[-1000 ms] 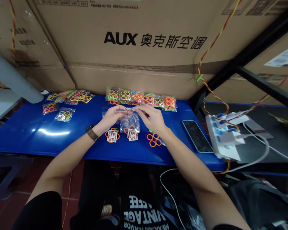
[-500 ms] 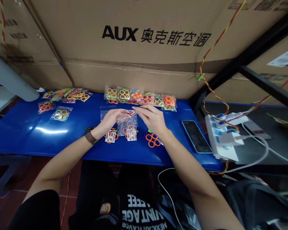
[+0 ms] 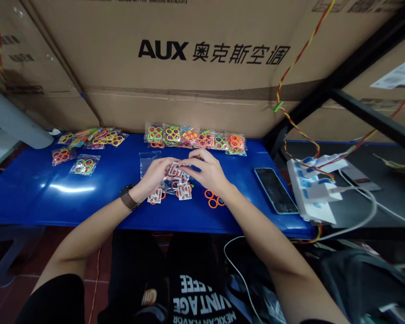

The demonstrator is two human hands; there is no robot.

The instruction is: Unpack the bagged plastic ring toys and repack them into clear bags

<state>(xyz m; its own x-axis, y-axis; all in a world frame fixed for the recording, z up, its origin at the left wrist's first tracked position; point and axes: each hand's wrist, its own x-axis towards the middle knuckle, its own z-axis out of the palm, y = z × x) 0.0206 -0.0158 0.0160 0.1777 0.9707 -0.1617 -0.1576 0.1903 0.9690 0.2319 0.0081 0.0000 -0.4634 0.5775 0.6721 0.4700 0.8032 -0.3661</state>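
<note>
My left hand [image 3: 156, 174], with a watch on its wrist, pinches a small clear plastic bag [image 3: 170, 188] above the blue table. My right hand [image 3: 207, 172] has its fingers closed at a small white-and-red printed card [image 3: 176, 171] by the mouth of that bag. Whether the card is inside the bag I cannot tell. Below the hands lie two similar cards, a left card [image 3: 154, 196] and a right card [image 3: 184, 191], each on orange rings. Another set of joined orange rings [image 3: 213, 199] lies below my right hand. A flat clear bag [image 3: 146, 162] sits behind my left hand.
A row of filled bags [image 3: 190, 136] lies along the cardboard box [image 3: 205, 103] at the back. More filled bags [image 3: 104, 136] are piled at the far left of the blue table [image 3: 54, 202]. A phone [image 3: 276, 191] and a power strip [image 3: 305, 189] are at the right.
The card between my hands has moved down and slightly left, and more of its printed face shows. My hands have come closer together. The camera view has shifted slightly.
</note>
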